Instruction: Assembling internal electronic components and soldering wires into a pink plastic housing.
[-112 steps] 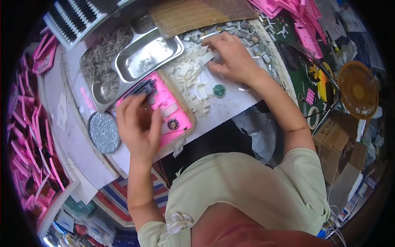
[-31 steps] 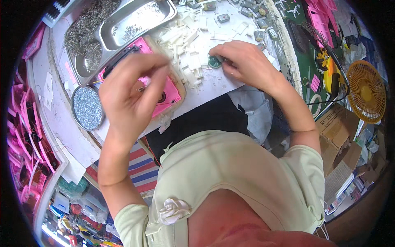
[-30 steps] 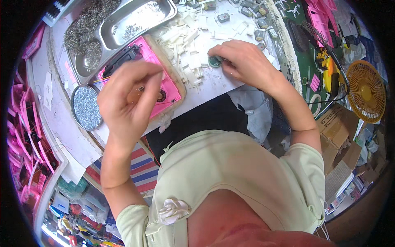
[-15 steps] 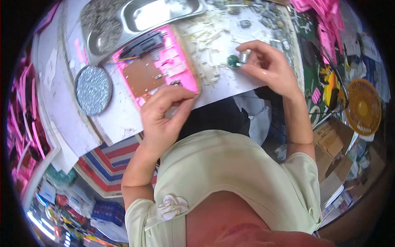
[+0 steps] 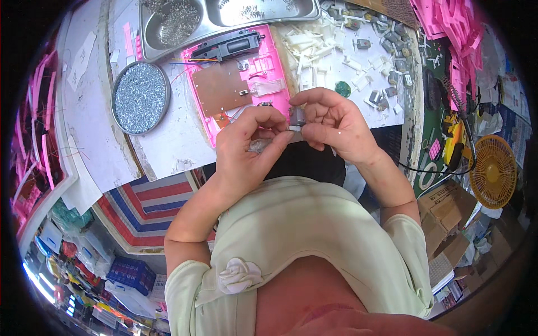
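Both hands meet at the near right corner of a pink plastic casing [image 5: 269,70]. My right hand [image 5: 342,126] grips a small grey motor [image 5: 297,116] between thumb and fingers. At its near end a small white plastic piece [image 5: 295,128] shows. My left hand [image 5: 249,143] is closed in a pinch, its fingertips against that white piece; something clear shows under its palm. The casing lies open, holding a brown circuit board [image 5: 221,89], a long black module [image 5: 230,49] and thin wires. Just beyond my right hand lies a round green object [image 5: 342,88].
Left of the casing stands a round dish [image 5: 115,106] of small screws. A metal tray [image 5: 210,31] with small metal parts sits behind. White plastic pieces [image 5: 308,47] and several small motors [image 5: 363,43] are scattered right. A yellow basket [image 5: 493,171] and pink parts [image 5: 448,33] are farther right.
My right hand has moved left and nearer, bringing the motor to my left hand. The green object now lies on the table, away from my right fingers. The view has shifted slightly.
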Available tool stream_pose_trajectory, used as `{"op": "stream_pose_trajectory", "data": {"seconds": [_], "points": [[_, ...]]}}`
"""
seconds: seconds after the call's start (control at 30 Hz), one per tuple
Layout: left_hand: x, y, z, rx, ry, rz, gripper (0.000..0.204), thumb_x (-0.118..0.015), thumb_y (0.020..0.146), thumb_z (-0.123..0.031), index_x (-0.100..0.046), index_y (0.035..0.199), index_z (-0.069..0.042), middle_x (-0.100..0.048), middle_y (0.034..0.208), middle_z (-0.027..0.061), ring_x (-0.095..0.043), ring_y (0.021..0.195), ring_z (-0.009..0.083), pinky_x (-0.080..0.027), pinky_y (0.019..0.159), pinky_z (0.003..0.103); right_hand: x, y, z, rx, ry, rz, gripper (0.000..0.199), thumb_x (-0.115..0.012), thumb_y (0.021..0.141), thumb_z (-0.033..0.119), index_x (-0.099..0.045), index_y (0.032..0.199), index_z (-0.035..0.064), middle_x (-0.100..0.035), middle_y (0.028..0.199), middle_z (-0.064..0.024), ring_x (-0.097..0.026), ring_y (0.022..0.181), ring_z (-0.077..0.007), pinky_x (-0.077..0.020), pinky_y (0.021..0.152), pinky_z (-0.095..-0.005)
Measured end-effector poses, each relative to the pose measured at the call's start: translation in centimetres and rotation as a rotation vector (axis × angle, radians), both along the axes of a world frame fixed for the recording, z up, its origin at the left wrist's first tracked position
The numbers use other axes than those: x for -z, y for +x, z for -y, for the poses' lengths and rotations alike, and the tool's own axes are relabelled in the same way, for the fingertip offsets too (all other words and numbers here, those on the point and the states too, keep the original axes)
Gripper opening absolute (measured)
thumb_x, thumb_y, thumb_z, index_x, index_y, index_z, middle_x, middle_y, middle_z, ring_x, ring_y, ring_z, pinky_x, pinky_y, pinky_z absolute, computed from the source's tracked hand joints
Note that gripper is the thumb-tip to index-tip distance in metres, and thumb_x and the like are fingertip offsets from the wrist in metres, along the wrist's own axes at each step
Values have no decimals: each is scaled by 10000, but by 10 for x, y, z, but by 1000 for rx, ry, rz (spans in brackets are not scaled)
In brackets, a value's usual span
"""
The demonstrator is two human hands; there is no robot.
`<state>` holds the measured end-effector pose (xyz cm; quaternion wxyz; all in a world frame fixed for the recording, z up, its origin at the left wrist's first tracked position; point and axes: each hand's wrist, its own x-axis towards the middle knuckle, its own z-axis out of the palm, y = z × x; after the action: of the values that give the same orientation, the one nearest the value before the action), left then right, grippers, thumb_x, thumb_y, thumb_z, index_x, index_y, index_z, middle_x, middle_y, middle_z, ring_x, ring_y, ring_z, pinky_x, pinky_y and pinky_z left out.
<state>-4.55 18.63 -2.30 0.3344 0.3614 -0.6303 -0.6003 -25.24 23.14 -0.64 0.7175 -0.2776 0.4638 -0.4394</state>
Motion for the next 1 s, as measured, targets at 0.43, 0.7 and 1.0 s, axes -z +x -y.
{"op": "stream_pose_trajectory", "data": {"seconds": [0.43, 0.7, 1.0], "points": [[3, 8, 7, -13, -536, 48, 231, -776, 797, 59, -666, 989, -6, -716, 909, 118, -711, 800, 251, -573, 696, 340, -12, -12, 10, -281, -766, -895, 415, -841, 765, 85, -677, 1145, 53, -715, 956, -116, -696, 790, -226, -558, 666, -341], [2, 14, 9, -6, -387, -33, 212, -759, 787, 84, -657, 957, 7, -717, 927, 151, -707, 820, 274, -566, 717, 341, -3, -2, 14, -134, -1143, -947, 354, -825, 743, 55, -691, 1070, 40, -702, 969, -105, -692, 802, -265, -564, 652, -345], [6, 13, 10, -15, -349, -45, 206, -766, 776, 60, -659, 938, -9, -642, 1119, 178, -655, 976, 285, -543, 833, 375, 5, 0, 14, -128, -1253, -942, 276, -790, 758, 36, -717, 1023, 31, -713, 1003, -108, -706, 816, -262, -595, 655, -344]]}}
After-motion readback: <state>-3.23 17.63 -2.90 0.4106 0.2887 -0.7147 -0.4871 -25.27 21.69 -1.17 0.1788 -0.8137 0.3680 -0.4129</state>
